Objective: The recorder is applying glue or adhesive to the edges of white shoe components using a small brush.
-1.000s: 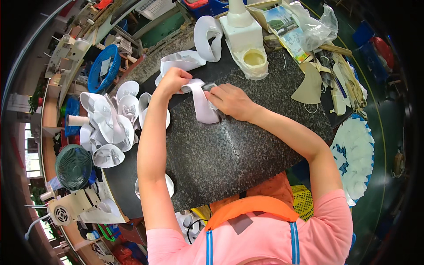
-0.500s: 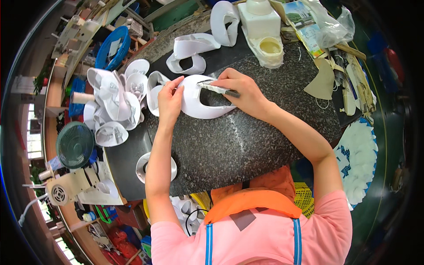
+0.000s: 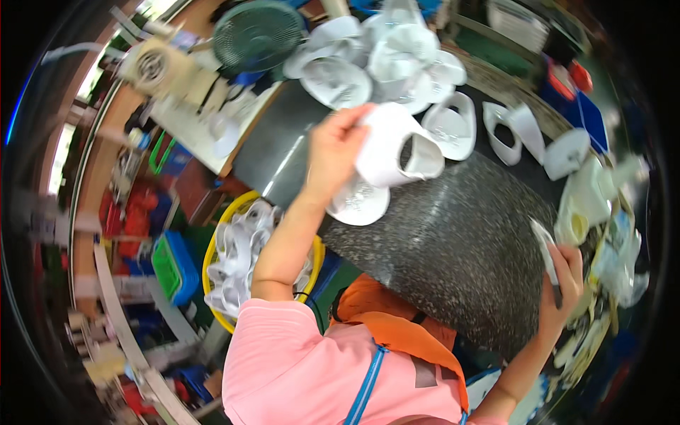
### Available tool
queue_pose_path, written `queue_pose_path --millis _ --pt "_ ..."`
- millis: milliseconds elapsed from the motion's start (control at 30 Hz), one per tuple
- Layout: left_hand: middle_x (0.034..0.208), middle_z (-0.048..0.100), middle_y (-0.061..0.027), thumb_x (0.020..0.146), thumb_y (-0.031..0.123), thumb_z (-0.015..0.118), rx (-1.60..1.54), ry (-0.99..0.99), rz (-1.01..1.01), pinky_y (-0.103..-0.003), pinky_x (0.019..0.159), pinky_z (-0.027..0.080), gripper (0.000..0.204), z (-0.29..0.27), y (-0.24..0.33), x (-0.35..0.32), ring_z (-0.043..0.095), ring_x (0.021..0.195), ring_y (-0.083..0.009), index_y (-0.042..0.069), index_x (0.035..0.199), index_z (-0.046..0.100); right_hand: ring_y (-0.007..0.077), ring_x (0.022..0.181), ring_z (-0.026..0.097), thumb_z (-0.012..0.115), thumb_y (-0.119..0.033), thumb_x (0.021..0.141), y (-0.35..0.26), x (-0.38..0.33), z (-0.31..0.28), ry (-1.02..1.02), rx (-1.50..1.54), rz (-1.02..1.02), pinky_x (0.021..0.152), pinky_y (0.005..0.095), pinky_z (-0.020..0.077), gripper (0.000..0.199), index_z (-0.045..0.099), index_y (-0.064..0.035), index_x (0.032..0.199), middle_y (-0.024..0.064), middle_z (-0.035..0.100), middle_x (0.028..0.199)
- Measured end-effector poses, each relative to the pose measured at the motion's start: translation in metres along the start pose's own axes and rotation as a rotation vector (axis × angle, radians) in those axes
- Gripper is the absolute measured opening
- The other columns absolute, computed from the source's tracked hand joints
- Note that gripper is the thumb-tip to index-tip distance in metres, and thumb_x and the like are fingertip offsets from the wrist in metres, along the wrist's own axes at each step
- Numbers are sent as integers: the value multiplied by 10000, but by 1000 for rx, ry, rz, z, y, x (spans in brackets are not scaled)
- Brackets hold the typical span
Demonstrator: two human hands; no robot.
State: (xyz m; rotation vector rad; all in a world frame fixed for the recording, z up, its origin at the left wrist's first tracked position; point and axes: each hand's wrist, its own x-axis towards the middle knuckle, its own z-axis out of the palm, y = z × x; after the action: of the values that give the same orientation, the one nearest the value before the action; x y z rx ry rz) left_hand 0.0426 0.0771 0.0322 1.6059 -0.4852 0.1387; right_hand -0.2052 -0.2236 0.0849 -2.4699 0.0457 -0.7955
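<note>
While the left hand [image 3: 333, 152] pinches the left edge of a white piece [image 3: 382, 150], fingers closed on it, that curved loop shows above the left part of the dark counter [image 3: 446, 234], its opening turned to the right. And over on the other side, the right hand [image 3: 564, 280] is curled round a slim tool [image 3: 547, 256], pale at the top, dark at the lower end, near the counter's right edge and well apart from the piece. Partly hidden under the held loop, a second piece [image 3: 363, 207] lies near the front edge. Behind sits the heap [image 3: 404, 57], a single loop [image 3: 460, 136] beside it, more loops [image 3: 528, 131] along the back toward a white bottle [image 3: 584, 202]. Down left, a yellow basket [image 3: 210, 265] holds plenty more.
</note>
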Motion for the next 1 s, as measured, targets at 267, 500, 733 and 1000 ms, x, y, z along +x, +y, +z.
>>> queue_pose_path --millis 267,500,733,1000 --pt "1126 595 -149 873 -47 496 -378 949 -110 -328 856 513 331 -245 -96 13 609 974 -219 -33 1203 516 211 744 545 590 104 748 18 -18 38 -23 122 63 674 279 421 232 632 43 968 111 559 818" --pt "1213 475 -281 787 250 692 1150 590 39 -467 956 340 561 -159 -86 -20 440 1139 -395 -22 1227 475 178 730 544 615 115 728 4 -27 30 -30 79 194 644 254 418 235 641 29 946 86 562 810" --pt "1098 562 -229 653 354 772 1301 -224 -45 -441 926 382 741 -15 -23 -89 486 1107 -386 -13 1229 483 204 787 596 632 97 739 52 -29 17 87 -15 149 702 268 450 214 645 16 936 113 616 846" --pt "969 540 -110 786 -4 540 988 -360 51 -408 692 476 198 24 26 -59 593 842 -310 101 935 618 322 904 633 651 -272 782 171 -3 -42 219 -440 761 807 371 476 350 655 -22 1027 190 655 970"
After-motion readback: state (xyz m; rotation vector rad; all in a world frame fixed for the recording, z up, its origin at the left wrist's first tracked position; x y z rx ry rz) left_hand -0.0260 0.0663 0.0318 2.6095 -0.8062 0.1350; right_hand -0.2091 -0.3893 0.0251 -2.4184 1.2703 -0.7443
